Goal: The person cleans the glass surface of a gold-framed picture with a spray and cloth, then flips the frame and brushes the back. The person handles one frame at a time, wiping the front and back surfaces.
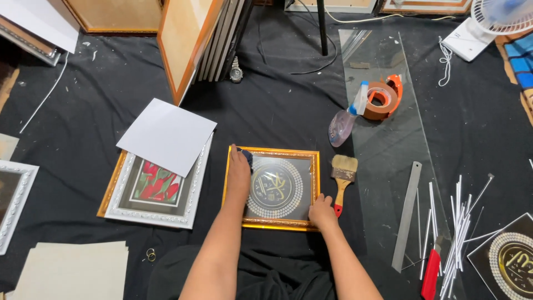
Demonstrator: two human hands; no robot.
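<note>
A small gold picture frame (272,151) lies on the black cloth, with a dark print bearing a round gold emblem under its glass. My left hand (239,171) rests on the frame's upper left part and presses a dark cloth (247,158) against the glass. My right hand (322,211) holds the frame's lower right corner, fingers curled over the edge. Just right of the frame lies a paintbrush (343,175) with a wooden handle and red tip.
A sheet of glass (388,150) lies at right with a spray bottle (347,119) and an orange tape dispenser (384,99) on it. A metal ruler (407,215), a red knife (431,273) and white strips (458,222) lie further right. Stacked frames (152,191) under grey card sit left.
</note>
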